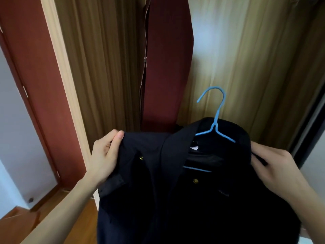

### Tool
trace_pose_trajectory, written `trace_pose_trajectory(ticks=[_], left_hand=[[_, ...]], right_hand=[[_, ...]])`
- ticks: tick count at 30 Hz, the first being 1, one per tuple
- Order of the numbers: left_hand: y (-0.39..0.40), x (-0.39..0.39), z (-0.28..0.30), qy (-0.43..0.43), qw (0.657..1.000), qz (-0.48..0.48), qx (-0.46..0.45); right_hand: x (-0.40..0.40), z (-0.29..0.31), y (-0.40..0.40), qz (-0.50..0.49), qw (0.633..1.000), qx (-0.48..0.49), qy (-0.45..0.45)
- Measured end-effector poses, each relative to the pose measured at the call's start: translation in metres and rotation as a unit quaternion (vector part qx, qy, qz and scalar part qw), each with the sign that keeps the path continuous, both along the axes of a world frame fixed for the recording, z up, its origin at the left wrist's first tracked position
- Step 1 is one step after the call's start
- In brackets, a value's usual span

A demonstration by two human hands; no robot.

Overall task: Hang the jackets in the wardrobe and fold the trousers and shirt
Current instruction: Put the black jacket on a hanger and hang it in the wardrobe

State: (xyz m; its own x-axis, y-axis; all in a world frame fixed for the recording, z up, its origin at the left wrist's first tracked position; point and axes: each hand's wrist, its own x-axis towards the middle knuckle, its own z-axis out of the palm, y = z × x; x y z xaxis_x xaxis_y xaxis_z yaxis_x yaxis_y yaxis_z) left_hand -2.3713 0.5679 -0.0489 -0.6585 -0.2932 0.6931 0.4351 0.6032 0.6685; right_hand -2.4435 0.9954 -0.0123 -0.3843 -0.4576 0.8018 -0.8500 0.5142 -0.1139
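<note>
A dark navy jacket (pixel 175 191) with gold buttons, held between the two hands on a blue hanger (pixel 214 127) whose hook rises above the collar. The left hand (pixel 103 155) pinches the fabric at one shoulder; the right hand (pixel 276 166) curls round the other. Beyond the hands, a maroon zipped jacket (pixel 165 67) hangs in the wood-lined wardrobe (pixel 255 67).
</note>
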Motion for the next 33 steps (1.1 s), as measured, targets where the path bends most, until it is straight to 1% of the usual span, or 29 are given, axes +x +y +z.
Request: trace_pose_trajectory(ticks=[2, 4, 5, 6, 7, 8, 10, 11, 12, 13, 15, 16, 17, 19, 20, 21, 23, 26, 27, 30, 32, 33], left_hand=[[0.006, -0.001, 0.013, 0.008, 0.999, -0.018, 0.025], [0.011, -0.004, 0.030, 0.015, 0.996, -0.058, 0.063], [0.013, -0.006, 0.039, 0.004, 0.990, -0.097, 0.098], [0.014, -0.009, 0.047, -0.028, 0.981, -0.137, 0.131], [0.015, -0.013, 0.057, -0.078, 0.973, -0.166, 0.140], [0.015, -0.016, 0.065, -0.141, 0.967, -0.180, 0.114], [0.016, -0.020, 0.077, -0.261, 0.949, -0.175, 0.014], [0.018, -0.019, 0.082, -0.299, 0.940, -0.165, -0.024], [0.020, -0.015, 0.085, -0.316, 0.934, -0.161, -0.040], [0.024, -0.011, 0.088, -0.311, 0.935, -0.164, -0.039], [0.036, 0.000, 0.084, -0.258, 0.948, -0.178, -0.062], [0.045, 0.006, 0.079, -0.224, 0.953, -0.173, -0.109], [0.053, 0.009, 0.071, -0.191, 0.954, -0.147, -0.179], [0.071, 0.011, 0.057, -0.108, 0.939, -0.042, -0.323], [0.078, 0.010, 0.053, -0.065, 0.931, 0.009, -0.360], [0.083, 0.009, 0.051, -0.028, 0.930, 0.042, -0.363], [0.084, 0.010, 0.048, 0.025, 0.944, 0.059, -0.325], [0.081, 0.019, 0.041, 0.083, 0.950, 0.083, -0.288], [0.081, 0.023, 0.039, 0.083, 0.952, 0.095, -0.279], [0.088, 0.035, 0.037, 0.052, 0.955, 0.143, -0.255], [0.093, 0.041, 0.034, 0.031, 0.958, 0.158, -0.238], [0.095, 0.044, 0.032, 0.024, 0.960, 0.155, -0.230]], right_hand=[[0.003, -0.004, 0.007, 0.007, 0.998, 0.043, 0.039], [0.007, -0.009, 0.007, 0.026, 0.996, 0.083, 0.036], [0.010, -0.012, 0.005, 0.039, 0.996, 0.077, 0.014], [0.012, -0.015, 0.001, 0.051, 0.997, 0.048, -0.017], [0.017, -0.017, -0.003, 0.060, 0.997, 0.004, -0.048], [0.022, -0.017, -0.006, 0.065, 0.994, -0.043, -0.074], [0.030, -0.018, -0.007, 0.067, 0.986, -0.112, -0.104], [0.032, -0.018, -0.005, 0.061, 0.984, -0.128, -0.113], [0.035, -0.017, -0.005, 0.054, 0.982, -0.134, -0.121], [0.037, -0.016, -0.005, 0.047, 0.982, -0.132, -0.127], [0.041, -0.015, -0.008, 0.045, 0.980, -0.128, -0.143], [0.041, -0.015, -0.008, 0.048, 0.979, -0.129, -0.153], [0.042, -0.014, -0.009, 0.053, 0.977, -0.133, -0.156], [0.042, -0.014, -0.007, 0.072, 0.974, -0.141, -0.160], [0.043, -0.013, -0.007, 0.077, 0.973, -0.143, -0.167], [0.044, -0.010, -0.006, 0.080, 0.972, -0.140, -0.173], [0.044, -0.004, -0.005, 0.072, 0.977, -0.114, -0.166], [0.032, 0.009, 0.007, 0.037, 0.995, -0.013, -0.091], [0.024, 0.015, 0.012, 0.032, 0.995, 0.016, -0.097], [0.004, 0.016, 0.021, 0.021, 0.984, 0.058, -0.166], [0.002, 0.009, 0.017, -0.010, 0.988, 0.064, -0.137], [0.006, 0.007, 0.014, -0.014, 0.992, 0.036, -0.123]])
